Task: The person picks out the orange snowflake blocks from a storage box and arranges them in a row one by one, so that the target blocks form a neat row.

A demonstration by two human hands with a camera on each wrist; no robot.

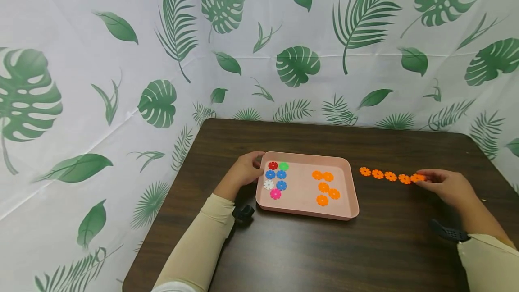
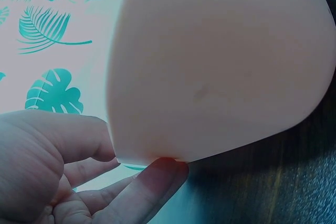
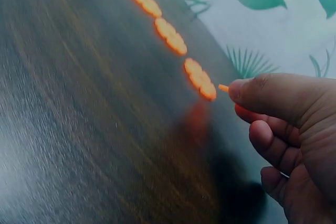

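Note:
My left hand (image 1: 246, 169) grips the left end of a shallow pink tray (image 1: 302, 211). In the left wrist view its fingertips (image 2: 165, 174) press against the tray wall (image 2: 210, 77). Inside the tray lie notched plastic discs: several orange ones (image 1: 323, 187) on the right, and blue (image 1: 270, 174), red (image 1: 273, 165), green (image 1: 284, 166), white (image 1: 269, 184) and pink (image 1: 275, 193) ones on the left. Right of the tray, my right hand (image 1: 446, 186) pinches an orange notched disc (image 3: 223, 87) between thumb and fingers, at the right end of a row of orange discs (image 1: 390, 176).
Everything stands on a dark wood-grain table (image 1: 316, 256). Behind it and to its left hangs a white cloth (image 1: 243, 89) with green leaf prints. Dark straps with a black device show at the left wrist (image 1: 243, 213) and right wrist (image 1: 448, 231).

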